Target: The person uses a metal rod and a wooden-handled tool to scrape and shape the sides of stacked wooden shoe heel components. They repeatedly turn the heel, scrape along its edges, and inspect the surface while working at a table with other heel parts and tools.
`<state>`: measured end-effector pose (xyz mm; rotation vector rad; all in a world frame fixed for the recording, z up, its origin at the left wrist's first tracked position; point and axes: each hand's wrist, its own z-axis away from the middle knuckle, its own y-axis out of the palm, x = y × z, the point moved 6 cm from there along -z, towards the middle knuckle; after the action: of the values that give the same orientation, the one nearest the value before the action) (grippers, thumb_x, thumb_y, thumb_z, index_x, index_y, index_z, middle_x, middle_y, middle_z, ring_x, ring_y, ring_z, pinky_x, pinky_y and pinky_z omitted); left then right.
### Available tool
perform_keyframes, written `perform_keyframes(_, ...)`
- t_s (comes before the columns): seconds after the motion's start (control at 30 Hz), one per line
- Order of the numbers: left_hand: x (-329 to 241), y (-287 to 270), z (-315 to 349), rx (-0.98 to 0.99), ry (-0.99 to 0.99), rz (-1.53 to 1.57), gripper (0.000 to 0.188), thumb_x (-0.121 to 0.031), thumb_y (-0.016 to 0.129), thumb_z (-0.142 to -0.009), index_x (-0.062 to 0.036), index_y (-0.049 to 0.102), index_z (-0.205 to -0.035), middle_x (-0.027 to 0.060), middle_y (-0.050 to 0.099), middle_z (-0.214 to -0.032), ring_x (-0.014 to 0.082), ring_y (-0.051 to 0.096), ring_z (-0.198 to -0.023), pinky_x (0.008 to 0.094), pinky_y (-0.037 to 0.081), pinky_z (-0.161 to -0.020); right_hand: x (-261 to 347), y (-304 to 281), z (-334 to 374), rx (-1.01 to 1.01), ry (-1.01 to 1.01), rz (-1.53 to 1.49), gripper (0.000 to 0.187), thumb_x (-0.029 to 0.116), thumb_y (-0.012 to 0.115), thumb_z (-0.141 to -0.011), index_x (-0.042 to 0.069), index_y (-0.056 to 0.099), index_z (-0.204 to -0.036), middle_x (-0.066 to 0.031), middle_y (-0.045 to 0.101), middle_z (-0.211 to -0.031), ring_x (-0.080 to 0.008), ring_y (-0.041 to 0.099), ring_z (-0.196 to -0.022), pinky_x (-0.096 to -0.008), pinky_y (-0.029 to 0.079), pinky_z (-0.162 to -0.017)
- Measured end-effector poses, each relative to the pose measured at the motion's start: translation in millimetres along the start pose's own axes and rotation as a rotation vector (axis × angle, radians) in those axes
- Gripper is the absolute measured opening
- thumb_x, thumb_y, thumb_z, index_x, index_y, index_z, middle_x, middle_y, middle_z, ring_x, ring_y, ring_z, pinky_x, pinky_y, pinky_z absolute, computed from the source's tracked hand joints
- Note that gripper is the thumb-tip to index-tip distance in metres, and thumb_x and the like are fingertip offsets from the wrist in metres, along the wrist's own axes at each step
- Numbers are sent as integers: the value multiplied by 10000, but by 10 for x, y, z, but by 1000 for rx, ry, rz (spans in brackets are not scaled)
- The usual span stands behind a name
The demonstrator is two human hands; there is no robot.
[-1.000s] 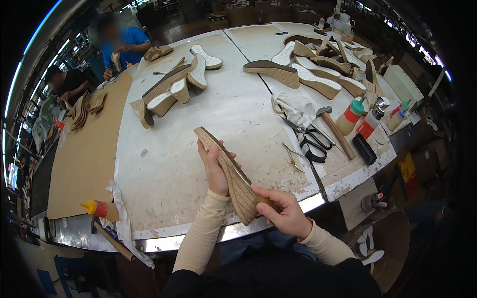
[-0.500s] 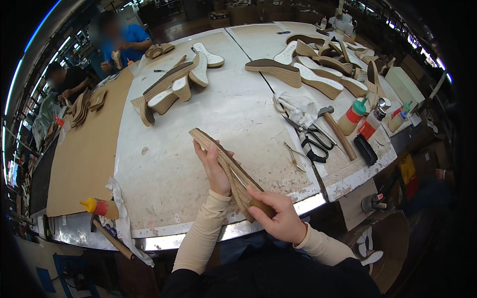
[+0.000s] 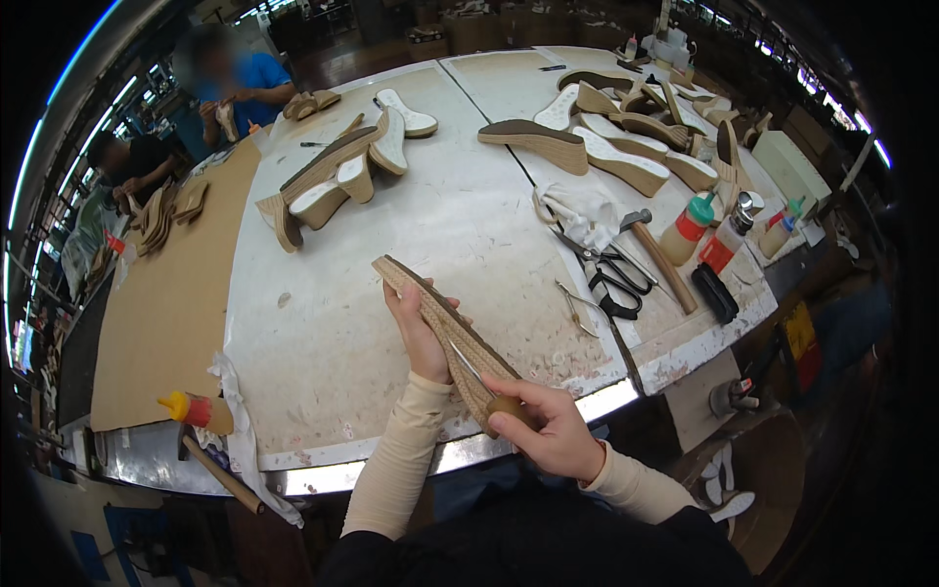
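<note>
A wedge shoe sole (image 3: 406, 279) with a woven tan side and a dark brown edge lies slantwise before me, above the table's front. My left hand (image 3: 423, 333) is closed round its underside and far half, the thumb on the woven side. In my right hand (image 3: 543, 416) is an awl (image 3: 507, 407) with a rounded brown wooden handle, fingers wrapped round it. Its thin metal shaft (image 3: 468, 364) runs along the woven side, and the point seems to touch there; whether it goes in cannot be made out.
Wedge soles (image 3: 333, 161) lie in a group ahead, and more soles (image 3: 626, 161) are heaped at the far right. Scissors (image 3: 616, 279), a hammer (image 3: 660, 259) and glue bottles (image 3: 690, 225) stand or lie right. A yellow-capped bottle (image 3: 201, 411) is near left. Two people (image 3: 240, 88) work far left.
The awl's shaft has shifted left, off the sole's dark edge and onto the woven side. The right hand has turned slightly with it; the left hand keeps its hold.
</note>
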<state>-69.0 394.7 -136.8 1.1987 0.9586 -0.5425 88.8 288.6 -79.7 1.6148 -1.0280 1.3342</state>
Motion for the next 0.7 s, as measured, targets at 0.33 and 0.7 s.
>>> perform_keyframes(0.33, -68, 44, 63, 1, 75, 1, 539, -563, 453, -933, -103, 413, -1212, 78, 503, -1137, 180, 586, -842, 344, 562, -603, -67, 13, -16, -86, -85, 162, 390, 89, 689, -869, -33, 614, -1232, -176, 696, -998, -168, 649, -861, -281, 496, -758)
perform_keyframes(0.7, -119, 66, 99, 9, 110, -6, 554, -479, 456, -949, -163, 266, -1363, 96, 454, -1182, 195, 578, -850, 349, 565, -607, 57, 42, -25, -81, -234, 360, 403, 68, 688, -851, -21, 609, -1237, -182, 673, -930, -242, 649, -789, -303, 496, -691)
